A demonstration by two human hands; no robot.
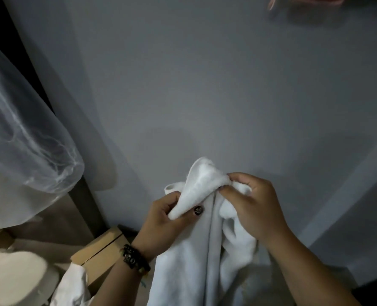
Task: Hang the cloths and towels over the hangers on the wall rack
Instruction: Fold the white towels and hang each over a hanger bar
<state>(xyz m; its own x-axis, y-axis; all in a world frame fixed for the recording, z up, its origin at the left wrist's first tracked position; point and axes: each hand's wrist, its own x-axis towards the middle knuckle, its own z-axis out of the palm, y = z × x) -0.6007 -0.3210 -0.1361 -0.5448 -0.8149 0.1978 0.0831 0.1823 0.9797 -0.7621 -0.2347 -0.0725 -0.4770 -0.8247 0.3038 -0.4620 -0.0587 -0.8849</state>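
**Two hands hold up a white towel**

The towel [196, 257] is white, soft and fluffy. It is bunched up at the top and hangs down in long folds. It is in front of a plain grey wall [205, 85], low in the middle of the view.

The left hand [163, 219] pinches a folded corner of the towel between thumb and fingers. A dark bracelet [135, 258] is on that wrist. The right hand [253, 204] grips the top edge of the towel, with its fingers curled round the cloth. The hands are near each other.

A brown cardboard box [103, 250] sits down at the left. Something pink [275, 2] shows at the top right, too blurry to tell.
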